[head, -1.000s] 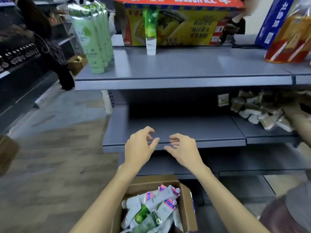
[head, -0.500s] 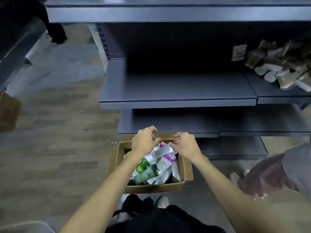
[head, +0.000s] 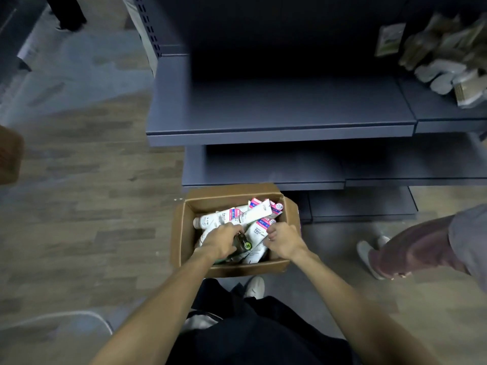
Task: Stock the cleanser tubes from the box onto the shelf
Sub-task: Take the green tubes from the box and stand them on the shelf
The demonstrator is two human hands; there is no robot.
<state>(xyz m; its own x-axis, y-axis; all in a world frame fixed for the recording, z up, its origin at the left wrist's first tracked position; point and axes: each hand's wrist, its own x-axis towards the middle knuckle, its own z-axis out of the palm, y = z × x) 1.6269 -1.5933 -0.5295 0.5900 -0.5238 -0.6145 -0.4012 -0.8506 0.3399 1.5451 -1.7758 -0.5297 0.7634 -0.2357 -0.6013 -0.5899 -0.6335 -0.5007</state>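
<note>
Brown cardboard fills the lower centre of the head view: an open box (head: 181,233) on the floor, and in it we see a loose heap of cleanser tubes (head: 238,216), mostly white with pink and blue labels, lying crosswise over one another.

Both of the person's hands are down inside the box. The left hand (head: 220,242) has its fingers curled round a green tube (head: 243,243) near the middle of the heap. The right hand (head: 283,241) has its fingers bent at the edge of a white tube (head: 259,231); we cannot tell whether it grips that tube or only touches it.

Above the box, across the upper centre of the frame, runs the grey shelf (head: 279,135), with a lower shelf beneath it. At upper right lies a pile of packets (head: 448,69) on the neighbouring shelf, and at right edge another person's leg and shoe (head: 365,252).

We judge the tubes light, soft-walled and smooth, likely to slip past one another when one is pulled. The firmer cap end or the flat crimped tail should give the surest hold; a squeeze at mid-body may dent the tube.
</note>
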